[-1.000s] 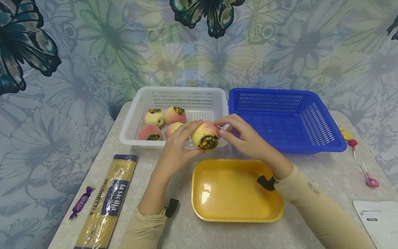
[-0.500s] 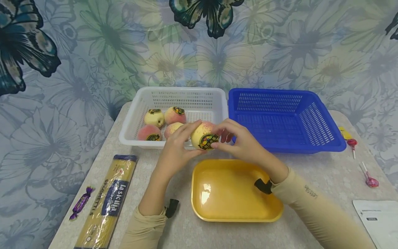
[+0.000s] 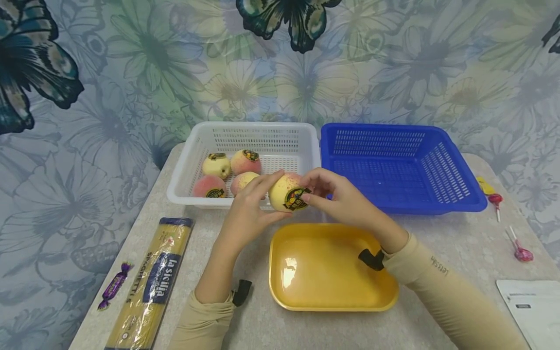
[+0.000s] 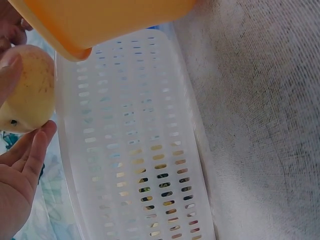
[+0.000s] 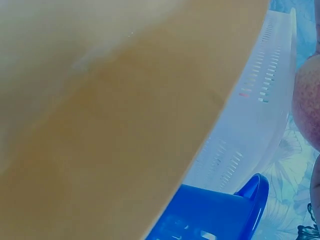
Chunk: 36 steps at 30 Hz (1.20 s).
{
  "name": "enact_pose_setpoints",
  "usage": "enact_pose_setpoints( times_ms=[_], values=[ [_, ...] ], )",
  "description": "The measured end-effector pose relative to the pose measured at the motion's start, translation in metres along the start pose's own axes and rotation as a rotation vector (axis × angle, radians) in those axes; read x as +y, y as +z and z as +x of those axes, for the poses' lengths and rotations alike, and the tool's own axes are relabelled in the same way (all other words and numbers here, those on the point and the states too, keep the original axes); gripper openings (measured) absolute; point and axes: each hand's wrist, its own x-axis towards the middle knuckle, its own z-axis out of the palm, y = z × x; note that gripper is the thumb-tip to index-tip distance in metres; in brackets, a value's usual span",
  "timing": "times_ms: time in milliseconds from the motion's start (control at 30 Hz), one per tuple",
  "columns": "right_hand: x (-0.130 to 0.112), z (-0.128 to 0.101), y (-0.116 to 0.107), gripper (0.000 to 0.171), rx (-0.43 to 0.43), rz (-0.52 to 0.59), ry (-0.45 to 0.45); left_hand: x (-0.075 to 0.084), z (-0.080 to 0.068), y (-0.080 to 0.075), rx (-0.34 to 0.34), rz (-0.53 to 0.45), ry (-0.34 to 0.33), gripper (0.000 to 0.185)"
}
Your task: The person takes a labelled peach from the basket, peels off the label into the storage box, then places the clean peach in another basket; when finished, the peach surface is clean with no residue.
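Note:
A yellow-pink peach with a black round sticker is held up in front of the white basket. My left hand grips it from the left, thumb below and fingers over the top. My right hand is at its right side, thumb and fingertips at the sticker's edge. In the left wrist view the peach shows its stem hollow, with left fingers beneath. The right wrist view catches only a slice of the peach. Several more stickered peaches lie in the white basket.
A blue basket stands right of the white one. The yellow tray lies below my hands. At left are a spaghetti pack and a purple-wrapped candy; at right, lollipops and a white packet.
My right thumb and fingers have shifted from the peach's upper right side down to the sticker. The peach has turned slightly, its sticker now further right. My left hand keeps its grip.

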Motion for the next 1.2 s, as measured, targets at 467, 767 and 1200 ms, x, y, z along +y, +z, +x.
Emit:
enact_pose_setpoints(
  times_ms=[467,767,1200],
  values=[
    [-0.002,-0.005,-0.010,0.013,0.023,0.016,0.061,0.003,0.000,-0.002,-0.021,-0.029,-0.058,0.085],
    [-0.006,-0.015,-0.022,0.018,-0.031,0.082,0.167,0.003,-0.001,-0.003,-0.035,-0.045,-0.109,0.087],
    [-0.001,-0.033,-0.030,0.027,-0.005,0.052,0.225,0.001,-0.001,-0.008,-0.045,-0.077,-0.170,0.087]
  ],
)
